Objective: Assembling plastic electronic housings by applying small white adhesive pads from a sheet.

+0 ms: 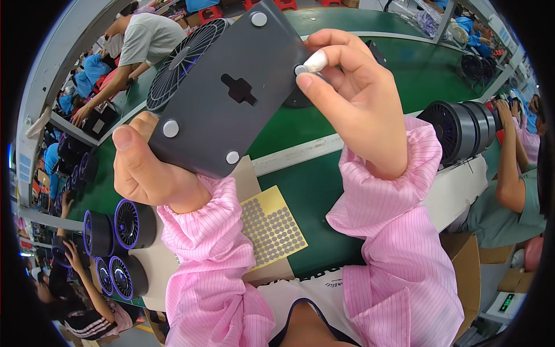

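Tilted dark base (219,118), left hand (151,170) gripping its lower edge, right hand (365,95) raised, pinching a round pad (300,70)

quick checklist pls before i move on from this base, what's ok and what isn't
1. Base steady in the left hand: ok, gripped near its lower left corner.
2. Top pad, left pad and lower pad on their corners: ok.
3. Fourth pad at its corner: ok, at the base's right corner.
4. Fourth pad pressed flat: cannot tell, fingertips partly hide it.
5. Right hand clear of the base: not ok, thumb and index finger are at the fourth pad.
6. Dots left on the sheet: ok, many rows.
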A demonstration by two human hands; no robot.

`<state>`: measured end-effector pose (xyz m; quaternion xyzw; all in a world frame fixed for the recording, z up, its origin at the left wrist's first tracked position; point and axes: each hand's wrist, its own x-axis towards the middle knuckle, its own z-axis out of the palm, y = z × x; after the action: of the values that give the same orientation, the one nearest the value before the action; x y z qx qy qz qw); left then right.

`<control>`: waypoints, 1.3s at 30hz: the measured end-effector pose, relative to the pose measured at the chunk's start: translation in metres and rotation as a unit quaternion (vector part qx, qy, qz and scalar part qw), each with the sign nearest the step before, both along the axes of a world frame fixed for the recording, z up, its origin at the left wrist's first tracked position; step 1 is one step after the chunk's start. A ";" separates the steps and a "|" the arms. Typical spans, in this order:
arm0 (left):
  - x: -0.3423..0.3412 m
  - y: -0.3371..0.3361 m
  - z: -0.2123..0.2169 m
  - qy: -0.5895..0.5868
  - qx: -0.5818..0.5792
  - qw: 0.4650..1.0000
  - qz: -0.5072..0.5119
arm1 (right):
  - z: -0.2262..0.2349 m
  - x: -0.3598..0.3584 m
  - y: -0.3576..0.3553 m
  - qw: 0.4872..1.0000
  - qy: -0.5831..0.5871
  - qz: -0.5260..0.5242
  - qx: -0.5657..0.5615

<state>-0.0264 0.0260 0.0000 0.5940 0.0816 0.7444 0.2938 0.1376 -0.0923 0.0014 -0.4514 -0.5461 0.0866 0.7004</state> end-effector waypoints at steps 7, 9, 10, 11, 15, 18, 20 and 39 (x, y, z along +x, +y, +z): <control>-0.001 0.000 -0.001 -0.017 -0.013 0.999 -0.036 | 0.003 -0.001 0.002 0.998 0.043 0.013 0.031; -0.002 0.002 -0.001 -0.014 -0.003 0.999 -0.038 | 0.005 -0.001 0.000 0.998 0.053 0.021 0.024; -0.002 0.002 0.000 -0.010 0.008 0.999 -0.041 | 0.005 -0.001 0.000 0.998 0.051 0.020 0.021; 0.002 0.000 0.002 -0.010 0.008 0.999 -0.040 | 0.005 -0.001 0.000 0.998 0.050 0.019 0.018; 0.016 -0.011 0.008 -0.108 0.002 0.993 -0.055 | 0.005 -0.002 0.000 0.998 0.056 0.008 0.021; 0.016 -0.011 0.009 -0.111 -0.003 0.992 -0.061 | 0.005 0.001 -0.002 0.998 0.059 -0.001 0.021; 0.013 -0.009 0.007 -0.117 -0.009 0.991 -0.063 | 0.004 0.003 -0.003 1.000 0.018 0.003 0.013; 0.018 -0.017 0.006 -0.084 0.007 0.996 0.012 | 0.001 0.006 0.005 0.999 0.041 0.001 0.020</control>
<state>-0.0086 0.0090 0.0061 0.5301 0.0588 0.7958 0.2868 0.1433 -0.0874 0.0019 -0.4327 -0.5191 0.0944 0.7310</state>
